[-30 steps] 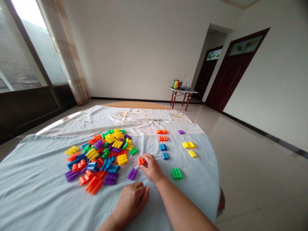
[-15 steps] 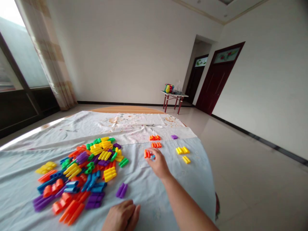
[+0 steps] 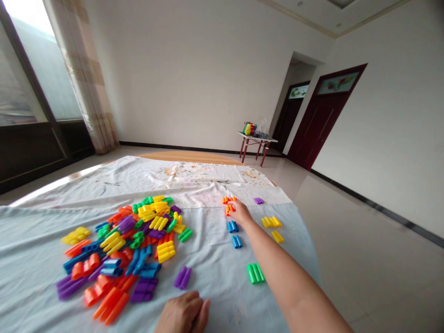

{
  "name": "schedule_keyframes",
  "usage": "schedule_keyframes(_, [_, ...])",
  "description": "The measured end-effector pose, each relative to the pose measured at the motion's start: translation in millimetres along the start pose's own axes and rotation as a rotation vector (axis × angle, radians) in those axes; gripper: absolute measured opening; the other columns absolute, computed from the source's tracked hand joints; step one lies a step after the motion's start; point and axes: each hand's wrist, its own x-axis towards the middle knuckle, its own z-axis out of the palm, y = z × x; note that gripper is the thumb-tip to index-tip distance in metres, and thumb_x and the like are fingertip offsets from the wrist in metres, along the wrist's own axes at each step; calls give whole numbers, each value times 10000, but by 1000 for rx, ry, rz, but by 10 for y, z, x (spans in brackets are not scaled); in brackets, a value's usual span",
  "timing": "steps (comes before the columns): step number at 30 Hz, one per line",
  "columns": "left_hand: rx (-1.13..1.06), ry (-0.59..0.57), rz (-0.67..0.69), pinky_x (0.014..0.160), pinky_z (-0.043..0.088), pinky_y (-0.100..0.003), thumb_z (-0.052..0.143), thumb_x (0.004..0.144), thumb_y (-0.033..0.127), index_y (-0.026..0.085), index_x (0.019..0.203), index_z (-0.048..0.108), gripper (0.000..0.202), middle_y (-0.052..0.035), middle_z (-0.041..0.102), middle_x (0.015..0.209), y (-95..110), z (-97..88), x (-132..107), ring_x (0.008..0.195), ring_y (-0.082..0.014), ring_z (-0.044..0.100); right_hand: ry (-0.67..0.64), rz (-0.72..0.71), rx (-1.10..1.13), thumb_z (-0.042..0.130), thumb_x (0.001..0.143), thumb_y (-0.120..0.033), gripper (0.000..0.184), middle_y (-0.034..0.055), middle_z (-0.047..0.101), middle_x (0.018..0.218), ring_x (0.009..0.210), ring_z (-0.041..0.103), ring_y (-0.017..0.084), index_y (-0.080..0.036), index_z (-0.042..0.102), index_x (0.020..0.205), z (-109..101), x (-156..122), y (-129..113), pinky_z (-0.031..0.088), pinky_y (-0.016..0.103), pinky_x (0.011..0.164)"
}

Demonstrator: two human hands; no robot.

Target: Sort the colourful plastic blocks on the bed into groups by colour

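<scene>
My right hand (image 3: 241,214) reaches forward over the cloth, its fingertips closed on an orange tube block (image 3: 229,210) and partly covering it. Just beyond lies another orange tube block group (image 3: 229,200). Nearer to me, two blue tube blocks (image 3: 232,226) sit in line under the hand. A green tube block (image 3: 255,273) lies beside my right forearm. Curled on the cloth at the bottom edge, my left hand (image 3: 183,312) shows nothing in its fingers. A purple tube block (image 3: 182,277) is right in front of it.
A large mixed pile of coloured tube blocks (image 3: 133,245) spreads over the left of the cloth-covered table (image 3: 208,259). On the right lie yellow blocks (image 3: 271,222) and a small purple block (image 3: 258,200). Farther back stands a small table (image 3: 258,137) with bags.
My right hand has carried the orange block forward to the orange ones. The blue blocks and the green block now show, uncovered by hand and arm. My left hand stays curled; the view has shifted slightly.
</scene>
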Motion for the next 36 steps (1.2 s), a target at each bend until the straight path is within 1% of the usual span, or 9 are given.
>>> schedule_keyframes(6, [-46, -54, -60, 481, 309, -248, 324, 900, 244, 186, 554, 471, 381, -9, 547, 556, 60, -48, -12, 494, -91, 527, -25, -46, -20, 573, 642, -27, 366, 98, 642, 1026, 1028, 569, 231, -165, 662, 969, -23, 8, -44, 423, 381, 938])
schedule_keyframes(11, [-86, -59, -76, 467, 294, -284, 324, 888, 234, 193, 548, 455, 366, -16, 548, 554, 65, -53, -12, 490, -111, 514, -44, -188, 22, 562, 703, -92, 354, 108, 608, 1095, 1065, 536, 232, -158, 637, 1042, 6, -17, -437, 387, 399, 976])
schedule_keyframes(15, [-173, -5, -102, 461, 312, -272, 326, 887, 251, 194, 538, 458, 377, -20, 531, 541, 117, -132, -22, 488, -113, 494, -113, -310, 99, 582, 728, -154, 305, 82, 618, 1066, 1042, 552, 207, -186, 642, 1025, 198, -138, -865, 416, 365, 953])
schedule_keyframes(19, [-326, 178, -299, 584, 428, -232, 316, 904, 311, 194, 672, 574, 366, -41, 584, 661, 45, -457, -1, 633, -126, 555, -167, -358, 175, 582, 734, -166, 295, 80, 627, 1043, 1014, 570, 199, -179, 637, 1023, 396, -282, -1121, 440, 358, 931])
schedule_keyframes(23, [-231, 400, -477, 861, 458, -331, 386, 864, 430, 190, 954, 630, 355, -96, 634, 1011, -610, -988, 53, 969, -208, 566, -198, -337, 274, 580, 732, -165, 284, 74, 630, 1030, 1014, 571, 208, -187, 639, 1009, 482, -415, -1166, 438, 382, 930])
schedule_keyframes(27, [62, 430, -696, 1016, 329, -416, 389, 829, 470, 149, 1133, 588, 485, -138, 544, 1233, -1665, -1420, -30, 1158, -282, 463, -211, -313, 295, 576, 745, -180, 271, 82, 621, 1042, 1021, 568, 212, -186, 641, 1008, 431, -532, -1167, 438, 390, 933])
schedule_keyframes(30, [112, 401, -807, 987, 293, -541, 438, 778, 492, 73, 1160, 567, 582, -246, 455, 1304, -2256, -1527, -162, 1202, -411, 393, -208, -319, 300, 569, 756, -186, 276, 87, 614, 1059, 1040, 560, 211, -185, 637, 1023, 346, -608, -1179, 430, 389, 950])
schedule_keyframes(33, [96, 328, -809, 991, 321, -478, 456, 765, 492, 91, 1111, 596, 548, -217, 527, 1247, -2504, -1456, -245, 1198, -374, 424, -196, -311, 302, 566, 763, -195, 285, 85, 606, 1092, 1063, 549, 217, -203, 634, 1040, 272, -670, -1176, 438, 395, 943])
schedule_keyframes(36, [67, 268, -771, 1031, 289, -438, 473, 758, 506, 127, 1085, 623, 524, -166, 561, 1229, -2483, -1304, -239, 1242, -342, 386, -196, -294, 300, 563, 767, -204, 291, 84, 598, 1115, 1074, 544, 225, -219, 633, 1050, 235, -708, -1164, 463, 393, 909])
